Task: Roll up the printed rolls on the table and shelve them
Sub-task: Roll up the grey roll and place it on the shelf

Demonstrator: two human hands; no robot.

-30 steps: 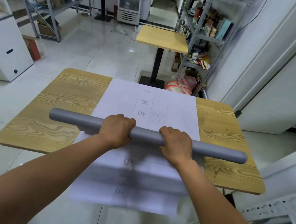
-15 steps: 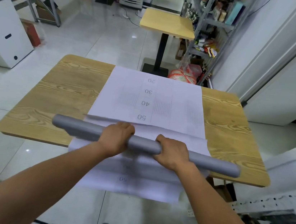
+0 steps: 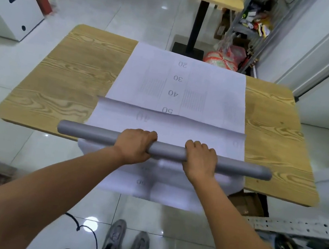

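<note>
Both hands curl over a grey tube (image 3: 167, 153) lying crosswise, 9 to 3 o'clock, along the worktop's (image 3: 70, 82) 6 o'clock edge. The left hand (image 3: 134, 146) grips it just to the 9 o'clock side of its middle and the right hand (image 3: 199, 160) just to the 3 o'clock side, with a short bare stretch between them. The printed sheet (image 3: 156, 71) passes under the tube, lies flat towards 12 o'clock with 20 to 50 showing, folds up just beyond the knuckles, and hangs off the edge at 6 o'clock.
</note>
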